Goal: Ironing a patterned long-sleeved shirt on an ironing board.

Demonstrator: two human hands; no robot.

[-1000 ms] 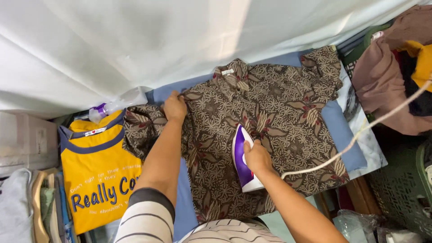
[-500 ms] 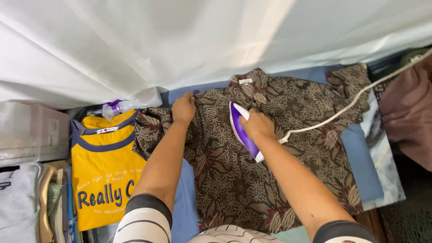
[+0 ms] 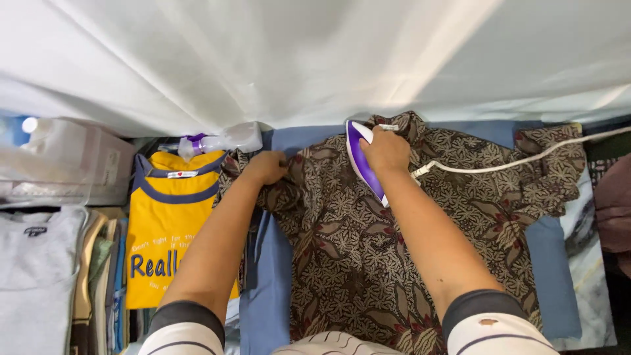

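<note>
Iron (image 3: pixel 363 158), gripped in the right hand (image 3: pixel 386 148), had slid from the brown patterned shirt's (image 3: pixel 368 250) middle up to its collar at upper centre, while the left hand (image 3: pixel 266 167) still pinched the shoulder.

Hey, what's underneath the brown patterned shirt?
A blue ironing surface shows past the brown patterned shirt on both sides. Its middle is hidden by the shirt, the purple iron and both arms.

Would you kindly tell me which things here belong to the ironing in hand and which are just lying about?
In use:
purple iron under the right hand
brown patterned shirt, held by the left hand
blue board cover
white cord

Lying about:
spray bottle
yellow T-shirt
grey T-shirt
</note>
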